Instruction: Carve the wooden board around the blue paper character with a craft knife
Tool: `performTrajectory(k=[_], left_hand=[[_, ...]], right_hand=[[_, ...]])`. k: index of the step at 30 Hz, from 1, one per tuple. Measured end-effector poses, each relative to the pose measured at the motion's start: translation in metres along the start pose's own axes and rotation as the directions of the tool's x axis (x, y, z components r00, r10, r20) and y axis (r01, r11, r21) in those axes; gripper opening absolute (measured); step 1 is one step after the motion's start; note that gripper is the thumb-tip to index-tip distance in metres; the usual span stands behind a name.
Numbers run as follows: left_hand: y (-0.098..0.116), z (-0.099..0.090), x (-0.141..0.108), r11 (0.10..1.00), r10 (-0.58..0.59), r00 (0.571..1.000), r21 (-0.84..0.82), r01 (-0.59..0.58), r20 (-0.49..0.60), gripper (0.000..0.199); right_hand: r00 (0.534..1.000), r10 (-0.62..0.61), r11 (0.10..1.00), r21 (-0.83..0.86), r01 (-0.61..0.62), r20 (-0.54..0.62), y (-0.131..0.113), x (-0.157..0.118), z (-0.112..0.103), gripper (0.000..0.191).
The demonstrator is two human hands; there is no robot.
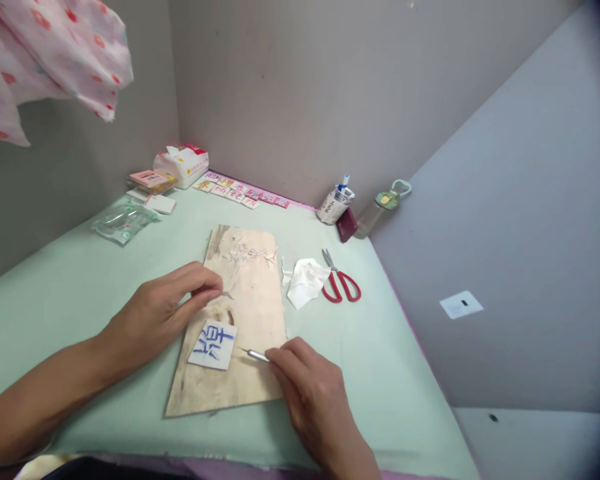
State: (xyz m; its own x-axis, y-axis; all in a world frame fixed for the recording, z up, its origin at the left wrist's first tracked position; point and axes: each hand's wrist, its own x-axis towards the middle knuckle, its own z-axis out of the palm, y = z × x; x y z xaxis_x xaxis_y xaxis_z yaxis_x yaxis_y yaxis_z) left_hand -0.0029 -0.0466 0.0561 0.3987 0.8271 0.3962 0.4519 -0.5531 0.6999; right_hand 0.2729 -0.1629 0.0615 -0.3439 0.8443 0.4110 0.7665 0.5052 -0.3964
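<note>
A wooden board (pixel 260 307) lies lengthwise in front of me on the pale green tabletop. On its lower left part rests a white square piece (pixel 213 344) marked with a blue character. My right hand (pixel 313 387) grips a slim silver craft knife (pixel 257 355), its thin tip pointing left, just short of the white piece. Over the board's left edge is my left hand (pixel 173 300), fingers curled and thumb and forefinger brought together. Anything between those fingertips is hidden or too small to make out. Small shavings (pixel 250 252) are scattered on the board's far part.
Crumpled white tissue (pixel 307 283) and red-handled scissors (pixel 341 280) lie right of the board. Farther back are a pen jar (pixel 334 205), a bottle (pixel 377 210), lettered squares (pixel 240 190), a tissue pack (pixel 183 163) and a plastic bag (pixel 125 220). Spotted cloth (pixel 65 60) hangs upper left.
</note>
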Motion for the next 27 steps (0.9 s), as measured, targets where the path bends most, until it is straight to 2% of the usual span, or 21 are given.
performTrajectory(k=[2, 5, 10, 12, 18, 27], left_hand=[[-0.004, 0.005, 0.002, 1.000, -0.017, 1.000, 0.009, 0.017, 0.013, 0.030], [-0.012, 0.008, -0.010, 0.999, -0.042, 0.997, 0.014, 0.041, 0.062, 0.051], [-0.021, 0.003, -0.045, 0.999, -0.035, 0.966, 0.049, 0.023, 0.255, 0.061], [-0.023, 0.002, -0.054, 0.997, -0.025, 0.955, 0.073, 0.003, 0.296, 0.063], [-0.027, 0.005, -0.059, 0.994, -0.011, 0.951, 0.103, -0.023, 0.310, 0.059], [-0.027, 0.007, -0.057, 0.996, -0.011, 0.951, 0.087, -0.017, 0.308, 0.056]], right_hand=[[1.000, -0.010, 0.999, -0.041, 0.010, -0.006, 0.004, 0.005, -0.002, 0.032], [0.999, -0.051, 0.994, -0.095, 0.052, 0.005, 0.009, 0.012, -0.003, 0.033], [0.993, -0.119, 0.982, -0.143, 0.122, 0.029, 0.014, 0.021, -0.002, 0.035], [0.991, -0.122, 0.981, -0.149, 0.128, 0.047, 0.014, 0.024, -0.001, 0.034], [0.987, -0.144, 0.969, -0.191, 0.157, 0.077, 0.014, 0.027, 0.000, 0.029], [0.981, -0.184, 0.954, -0.228, 0.193, 0.061, 0.013, 0.030, -0.001, 0.028]])
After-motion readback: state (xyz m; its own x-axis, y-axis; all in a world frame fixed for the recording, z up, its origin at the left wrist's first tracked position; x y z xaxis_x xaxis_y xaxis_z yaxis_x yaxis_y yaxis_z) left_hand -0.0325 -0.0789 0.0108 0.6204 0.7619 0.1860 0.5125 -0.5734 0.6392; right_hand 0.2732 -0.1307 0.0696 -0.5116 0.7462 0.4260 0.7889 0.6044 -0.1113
